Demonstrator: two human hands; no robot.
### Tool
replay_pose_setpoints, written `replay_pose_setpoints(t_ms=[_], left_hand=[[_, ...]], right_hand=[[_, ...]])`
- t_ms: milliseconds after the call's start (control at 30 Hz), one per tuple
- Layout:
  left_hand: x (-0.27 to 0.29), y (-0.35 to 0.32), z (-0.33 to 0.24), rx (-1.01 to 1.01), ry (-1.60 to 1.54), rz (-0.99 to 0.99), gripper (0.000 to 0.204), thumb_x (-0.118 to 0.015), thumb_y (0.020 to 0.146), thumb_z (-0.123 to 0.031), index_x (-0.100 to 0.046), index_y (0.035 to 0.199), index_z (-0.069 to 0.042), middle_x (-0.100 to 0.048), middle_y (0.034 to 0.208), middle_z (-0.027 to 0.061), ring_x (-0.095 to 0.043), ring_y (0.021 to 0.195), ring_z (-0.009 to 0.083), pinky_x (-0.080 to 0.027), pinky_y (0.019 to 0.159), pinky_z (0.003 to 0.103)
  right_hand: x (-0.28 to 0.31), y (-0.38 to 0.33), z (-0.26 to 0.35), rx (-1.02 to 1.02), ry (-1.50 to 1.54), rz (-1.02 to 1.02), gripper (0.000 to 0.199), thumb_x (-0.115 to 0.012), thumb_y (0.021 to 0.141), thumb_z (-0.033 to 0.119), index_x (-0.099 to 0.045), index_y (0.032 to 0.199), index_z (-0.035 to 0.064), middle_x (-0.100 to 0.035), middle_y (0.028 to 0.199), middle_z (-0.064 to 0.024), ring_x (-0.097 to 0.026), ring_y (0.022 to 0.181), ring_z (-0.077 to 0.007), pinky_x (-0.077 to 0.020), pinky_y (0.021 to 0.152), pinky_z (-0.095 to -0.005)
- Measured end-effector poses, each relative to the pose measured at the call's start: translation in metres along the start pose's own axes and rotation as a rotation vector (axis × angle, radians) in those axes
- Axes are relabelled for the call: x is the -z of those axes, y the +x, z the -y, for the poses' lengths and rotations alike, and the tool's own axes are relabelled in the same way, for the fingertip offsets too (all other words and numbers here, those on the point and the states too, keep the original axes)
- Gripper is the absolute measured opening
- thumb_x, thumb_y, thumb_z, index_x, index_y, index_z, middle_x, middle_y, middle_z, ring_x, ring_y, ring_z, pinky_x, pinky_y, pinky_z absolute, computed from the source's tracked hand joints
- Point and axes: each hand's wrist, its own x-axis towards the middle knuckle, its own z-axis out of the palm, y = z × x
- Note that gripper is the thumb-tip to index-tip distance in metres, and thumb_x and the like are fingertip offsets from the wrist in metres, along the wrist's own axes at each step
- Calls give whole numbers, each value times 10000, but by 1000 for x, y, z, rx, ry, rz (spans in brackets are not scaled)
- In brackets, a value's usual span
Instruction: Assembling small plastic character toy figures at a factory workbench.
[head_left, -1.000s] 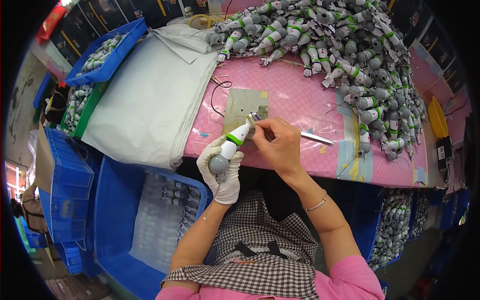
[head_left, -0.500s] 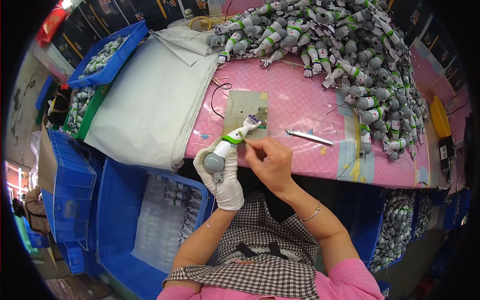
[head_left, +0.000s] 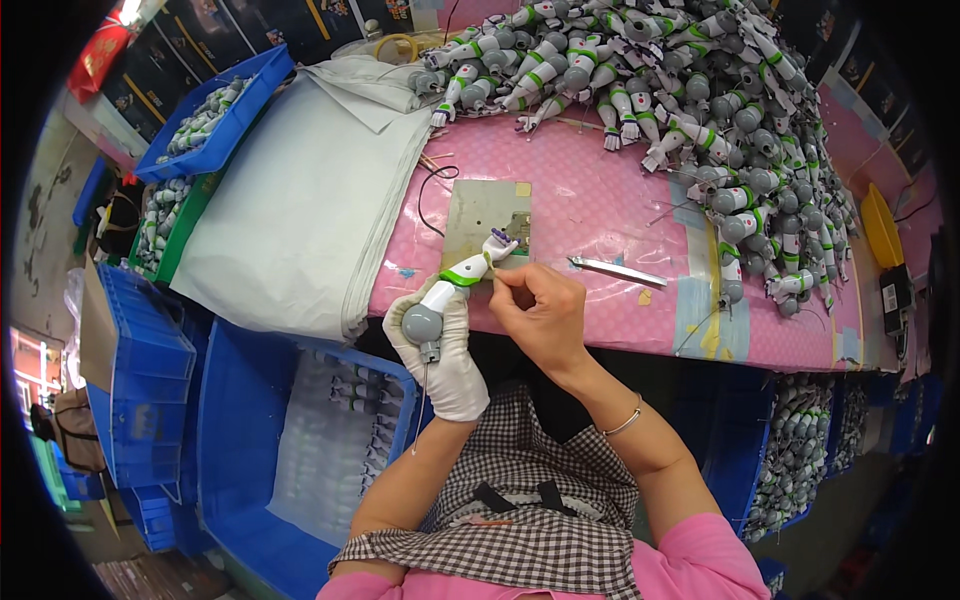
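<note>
In my white-gloved left hand (head_left: 458, 375) lies a toy arm (head_left: 438, 296), white with a green band, a grey ball-shaped shoulder and a small white hand with purple fingertips. It points away from me and to the right, and a thin wire hangs from its shoulder end. My bare right hand (head_left: 545, 312) is closed in a pinch beside the toy's forearm, just past the green band. Whatever is between its fingertips is too small to make out. Beyond the toy's hand lies a flat metal plate (head_left: 480, 208). Metal tweezers (head_left: 618, 270) rest to the right.
A large heap of similar toy arms (head_left: 740, 130) covers the table's far right. White sheets (head_left: 300, 200) lie at left, beside a blue tray (head_left: 215, 150) of parts. Below the pink table edge stand a big blue bin (head_left: 235, 440) and another blue crate (head_left: 745, 470) with toy arms.
The toy arm has shifted slightly left in my left hand. My right fingertips have moved a little along its forearm toward the toy's hand, still pinched.
</note>
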Motion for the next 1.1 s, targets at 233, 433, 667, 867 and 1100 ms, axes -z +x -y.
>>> replay_pose_setpoints(t_ms=[233, 433, 667, 867, 1100], left_hand=[[6, 10, -4, -4, -42, 45, 363, -651, 838, -26, -416, 1112, -54, -504, 1102, 61, -505, 1007, 146, -420, 902, 283], [15, 60, -47, 143, -227, 226, 417, -642, 866, -190, -445, 1206, -51, -497, 1124, 47, -526, 992, 154, -460, 885, 309], [11, 84, -59, 838, -955, 498, 618, -359, 912, -546, -430, 1275, -51, -459, 1315, 177, -418, 1235, 364, -336, 994, 610], [7, 75, -47, 1051, -1103, 554, 720, -358, 876, -610, -383, 1323, -46, -419, 1356, 188, -397, 1247, 398, -336, 940, 673], [6, 47, -32, 1330, -1150, 733, 773, -448, 844, -599, -324, 1372, -48, -405, 1369, 189, -398, 1247, 409, -354, 913, 685]], right_hand=[[10, 3, -5, -25, 27, 43, 47, -649, 751, -19, -645, 797, -11, -607, 640, -26, -527, 529, -40, -402, 461, -200], [73, 17, -33, -199, -22, -134, 55, -620, 816, 4, -670, 833, -10, -605, 700, -2, -524, 599, -27, -402, 522, -176], [115, 25, -61, -81, -666, 108, 118, -601, 794, 69, -674, 869, 14, -638, 736, -118, -595, 659, -228, -454, 621, -312], [114, 27, -56, 138, -755, 10, 124, -599, 793, 72, -672, 869, 6, -627, 724, -118, -578, 703, -261, -447, 660, -344], [88, 33, 6, -541, 183, 222, 240, -575, 896, 177, -646, 1031, -8, -672, 926, -86, -524, 533, -63, -447, 508, -214]])
